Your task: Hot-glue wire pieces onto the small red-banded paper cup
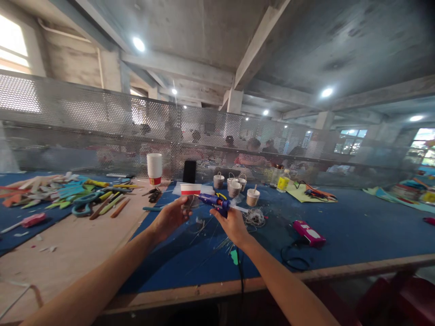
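My left hand (172,217) is closed around a small paper cup (190,189), white at the rim with a red band. Its lower part looks greyish and is partly covered by my fingers. A blue-purple hot glue gun (211,199) is gripped in my right hand (234,222), with its nozzle pointing left at the cup's side. Whether the nozzle touches the cup I cannot tell. A pale glue stick (239,208) juts from the gun's rear. Beside my right hand lies a tangle of whitish string (255,217).
Several small cups (234,188) stand behind the glue gun, near a stack of paper cups (154,168) and a black phone (189,171). Scissors (84,203) and scraps lie left. A yellow-labelled bottle (283,181) and a magenta box (309,233) are right. A perforated metal screen (204,136) borders the table.
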A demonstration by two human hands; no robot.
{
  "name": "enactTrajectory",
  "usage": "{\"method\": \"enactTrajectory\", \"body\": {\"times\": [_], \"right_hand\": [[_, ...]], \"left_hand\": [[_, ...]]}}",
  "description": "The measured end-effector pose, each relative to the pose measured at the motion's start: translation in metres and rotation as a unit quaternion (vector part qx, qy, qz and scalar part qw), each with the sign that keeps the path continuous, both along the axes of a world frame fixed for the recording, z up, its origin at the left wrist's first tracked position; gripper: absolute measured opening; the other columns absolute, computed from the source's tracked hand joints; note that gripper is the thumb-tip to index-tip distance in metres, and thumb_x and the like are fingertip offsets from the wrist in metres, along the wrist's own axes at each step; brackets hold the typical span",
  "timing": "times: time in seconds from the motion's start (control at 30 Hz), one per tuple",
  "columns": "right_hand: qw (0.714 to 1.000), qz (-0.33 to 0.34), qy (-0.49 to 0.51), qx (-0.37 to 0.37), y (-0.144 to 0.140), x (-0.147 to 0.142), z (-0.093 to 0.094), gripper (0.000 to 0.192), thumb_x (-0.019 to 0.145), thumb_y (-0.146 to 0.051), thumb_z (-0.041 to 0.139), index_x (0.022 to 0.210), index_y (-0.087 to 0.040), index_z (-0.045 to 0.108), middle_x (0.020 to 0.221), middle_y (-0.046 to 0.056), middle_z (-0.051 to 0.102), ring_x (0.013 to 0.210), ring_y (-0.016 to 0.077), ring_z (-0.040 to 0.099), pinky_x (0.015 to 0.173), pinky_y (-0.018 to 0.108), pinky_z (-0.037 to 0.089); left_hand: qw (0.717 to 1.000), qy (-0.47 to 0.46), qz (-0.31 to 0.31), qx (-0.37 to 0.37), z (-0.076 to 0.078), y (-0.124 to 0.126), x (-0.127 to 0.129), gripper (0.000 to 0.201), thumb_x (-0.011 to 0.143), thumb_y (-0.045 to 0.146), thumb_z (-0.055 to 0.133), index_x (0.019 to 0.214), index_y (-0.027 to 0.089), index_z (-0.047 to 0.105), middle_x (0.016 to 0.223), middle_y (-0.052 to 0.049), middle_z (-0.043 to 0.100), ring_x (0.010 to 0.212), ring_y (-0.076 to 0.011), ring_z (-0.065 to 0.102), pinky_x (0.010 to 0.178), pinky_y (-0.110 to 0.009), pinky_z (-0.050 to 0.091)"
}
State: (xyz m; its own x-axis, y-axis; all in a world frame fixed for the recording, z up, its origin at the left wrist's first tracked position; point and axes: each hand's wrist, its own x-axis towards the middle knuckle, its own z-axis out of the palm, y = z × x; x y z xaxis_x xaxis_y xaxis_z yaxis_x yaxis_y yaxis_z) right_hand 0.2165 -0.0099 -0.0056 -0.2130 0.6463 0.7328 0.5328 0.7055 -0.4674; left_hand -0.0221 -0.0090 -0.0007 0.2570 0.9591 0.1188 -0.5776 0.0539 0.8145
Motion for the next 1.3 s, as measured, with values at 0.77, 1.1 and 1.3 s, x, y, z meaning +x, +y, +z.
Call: {"method": "enactTrajectory", "body": {"times": [0.77, 1.1, 1.3], "right_hand": [[1.000, -0.009, -0.004, 0.000, 0.0005, 0.0008, -0.0001, 0.034, 0.096, -0.048, 0.061, 0.112, -0.021, 0.075, 0.095, 0.008, 0.079, 0.092, 0.0272, 0.074, 0.089, 0.037, 0.056], [1.000, -0.008, -0.002, -0.006, -0.0002, 0.0012, 0.0011, 0.031, 0.095, -0.047, 0.062, 0.107, -0.021, 0.076, 0.092, 0.007, 0.079, 0.091, 0.0270, 0.074, 0.090, 0.038, 0.056], [1.000, -0.002, -0.002, -0.002, 0.0000, 0.0012, 0.0022, 0.030, 0.095, -0.045, 0.063, 0.109, -0.021, 0.076, 0.097, 0.008, 0.079, 0.096, 0.0279, 0.074, 0.093, 0.040, 0.055]], "left_hand": [[1.000, -0.005, 0.000, -0.011, 0.0027, -0.0012, 0.0001, 0.017, 0.090, 0.019, 0.065, 0.104, 0.013, 0.073, 0.087, -0.008, 0.075, 0.065, -0.0149, 0.069, 0.057, -0.022, 0.054], [1.000, -0.002, 0.007, -0.008, 0.0019, -0.0014, -0.0004, 0.014, 0.091, 0.019, 0.065, 0.101, 0.014, 0.073, 0.083, -0.007, 0.075, 0.064, -0.0145, 0.068, 0.055, -0.021, 0.054], [1.000, -0.005, 0.010, -0.017, 0.0021, -0.0025, -0.0001, 0.013, 0.091, 0.018, 0.065, 0.101, 0.014, 0.072, 0.084, -0.006, 0.075, 0.063, -0.0142, 0.068, 0.057, -0.022, 0.055]]}}
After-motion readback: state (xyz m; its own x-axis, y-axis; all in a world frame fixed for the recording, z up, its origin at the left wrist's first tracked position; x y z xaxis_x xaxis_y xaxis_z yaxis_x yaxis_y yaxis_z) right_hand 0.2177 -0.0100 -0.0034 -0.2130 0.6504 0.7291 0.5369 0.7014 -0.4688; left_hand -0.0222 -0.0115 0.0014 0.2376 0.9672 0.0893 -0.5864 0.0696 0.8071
